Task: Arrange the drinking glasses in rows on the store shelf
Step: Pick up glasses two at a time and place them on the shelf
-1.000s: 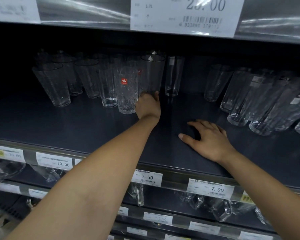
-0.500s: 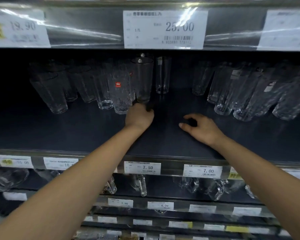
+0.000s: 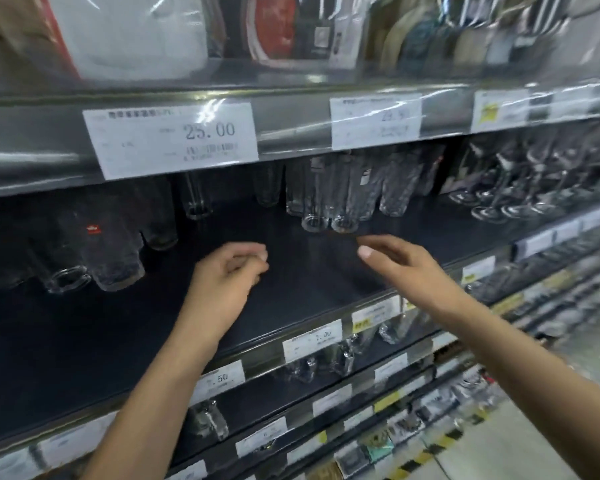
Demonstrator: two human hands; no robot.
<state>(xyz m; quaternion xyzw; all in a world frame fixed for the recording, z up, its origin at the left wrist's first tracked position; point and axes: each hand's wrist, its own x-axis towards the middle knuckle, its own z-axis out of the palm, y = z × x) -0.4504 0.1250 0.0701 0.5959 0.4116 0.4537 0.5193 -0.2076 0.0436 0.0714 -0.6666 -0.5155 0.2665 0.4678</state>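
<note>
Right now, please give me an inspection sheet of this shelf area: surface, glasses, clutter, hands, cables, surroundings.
Surface: dark shelf, bare across its front and middle.
Job's things: tumblers at left, one with a red sticker; a narrow glass standing apart; a tight cluster of glasses at centre.
Clutter: stemmed glasses at the right end of the same shelf.
Grippers: left hand loosely curled, holding nothing; right hand open, fingers toward the cluster, touching no glass.
Cables: nothing seen.
Surroundings: price tag reading 25.00 on the shelf above; more glassware on lower shelves; picture blurred.
</note>
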